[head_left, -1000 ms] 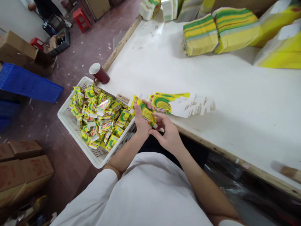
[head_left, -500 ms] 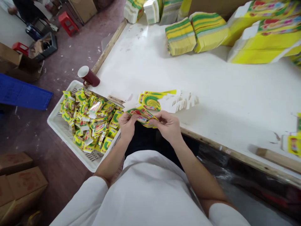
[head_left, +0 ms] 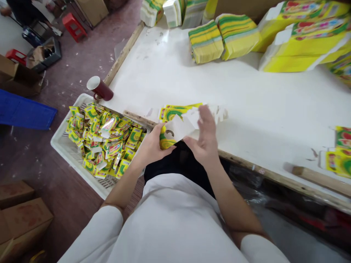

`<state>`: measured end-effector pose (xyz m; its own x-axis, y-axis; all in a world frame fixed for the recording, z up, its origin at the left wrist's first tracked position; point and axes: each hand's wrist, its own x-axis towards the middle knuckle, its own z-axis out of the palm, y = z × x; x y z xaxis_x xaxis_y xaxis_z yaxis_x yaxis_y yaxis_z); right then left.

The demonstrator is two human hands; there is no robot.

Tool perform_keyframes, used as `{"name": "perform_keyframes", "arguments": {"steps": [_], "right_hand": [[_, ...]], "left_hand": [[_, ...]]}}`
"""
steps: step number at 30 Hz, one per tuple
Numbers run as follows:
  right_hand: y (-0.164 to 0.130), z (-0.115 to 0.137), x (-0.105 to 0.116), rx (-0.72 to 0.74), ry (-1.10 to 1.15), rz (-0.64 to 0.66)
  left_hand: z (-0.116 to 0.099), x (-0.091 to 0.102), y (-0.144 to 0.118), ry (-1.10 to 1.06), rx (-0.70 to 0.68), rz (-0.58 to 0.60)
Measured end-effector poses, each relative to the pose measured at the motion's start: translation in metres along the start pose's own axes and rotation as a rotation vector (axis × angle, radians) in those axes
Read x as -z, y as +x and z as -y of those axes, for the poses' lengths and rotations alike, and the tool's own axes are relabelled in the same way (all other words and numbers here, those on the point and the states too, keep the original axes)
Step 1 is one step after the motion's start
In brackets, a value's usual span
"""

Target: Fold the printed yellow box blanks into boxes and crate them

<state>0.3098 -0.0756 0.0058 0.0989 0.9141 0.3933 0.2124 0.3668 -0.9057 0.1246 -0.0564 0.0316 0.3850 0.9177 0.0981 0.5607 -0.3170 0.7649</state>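
Just at the worktop edge, left hand pinches a half-folded carton — right hand loose, open against it; that flap could crease if pushed skewed.

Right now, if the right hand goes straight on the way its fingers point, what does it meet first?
Probably the fanned stack of flat cartons on the white table: the right hand points up and away toward its white flaps. Depth is unclear because the hand is blurred.
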Motion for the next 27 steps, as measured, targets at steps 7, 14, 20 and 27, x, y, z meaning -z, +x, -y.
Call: {"name": "perform_keyframes", "arguments": {"steps": [7,14,20,27], "right_hand": [[0.004,-0.009,-0.029,-0.58,0.67,0.192],[0.0,-0.01,-0.022,-0.231,0.379,0.33],[-0.006,-0.01,-0.02,0.017,-0.025,0.354],[0.002,-0.019,-0.011,-0.057,-0.073,0.191]], "left_hand": [[0.007,-0.013,-0.002,0.082,-0.29,-0.038],[0.03,-0.009,0.001,0.134,-0.191,0.045],[0.033,-0.011,0.006,0.042,-0.152,-0.126],[0.021,-0.003,0.003,-0.482,0.361,-0.348]]}}
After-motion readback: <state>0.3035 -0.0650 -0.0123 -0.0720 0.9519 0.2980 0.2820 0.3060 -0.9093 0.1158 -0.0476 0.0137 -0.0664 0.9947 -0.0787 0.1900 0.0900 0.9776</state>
